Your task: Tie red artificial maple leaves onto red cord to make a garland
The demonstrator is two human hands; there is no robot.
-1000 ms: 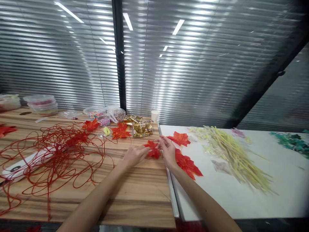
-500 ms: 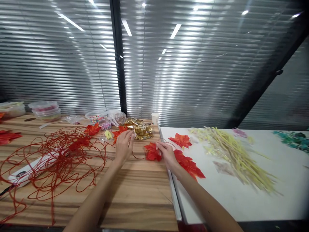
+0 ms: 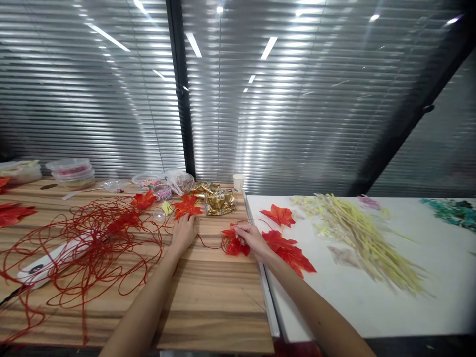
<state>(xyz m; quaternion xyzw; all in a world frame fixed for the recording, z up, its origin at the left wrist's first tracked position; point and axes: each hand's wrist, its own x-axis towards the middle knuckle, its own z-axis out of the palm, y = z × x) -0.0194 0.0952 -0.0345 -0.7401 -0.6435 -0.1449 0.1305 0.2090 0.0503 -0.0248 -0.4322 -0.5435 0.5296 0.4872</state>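
Note:
My left hand [image 3: 184,234] reaches to the near edge of a red-orange artificial maple leaf [image 3: 188,204], its fingers together and touching it; the fingertips are hidden, so what they grip cannot be made out. My right hand [image 3: 251,237] pinches another red maple leaf [image 3: 236,245] near the tables' seam. Thin red cord [image 3: 208,247] runs across the wood between the hands and loops beside this leaf. On the white surface, right of my right hand, lie two more red leaves: a smaller one [image 3: 279,215] and a larger one [image 3: 295,258].
At left, a big tangle of red cord [image 3: 92,248] covers a white power strip [image 3: 55,258]. Gold foil packets [image 3: 220,203], a paper cup [image 3: 238,182] and plastic tubs [image 3: 72,171] stand along the back. Yellow stems [image 3: 372,243] spread over the white table [image 3: 372,317].
My left hand has moved left and nearer to me, away from the gold packets to the leaf. My right hand and its leaf have shifted slightly left and down.

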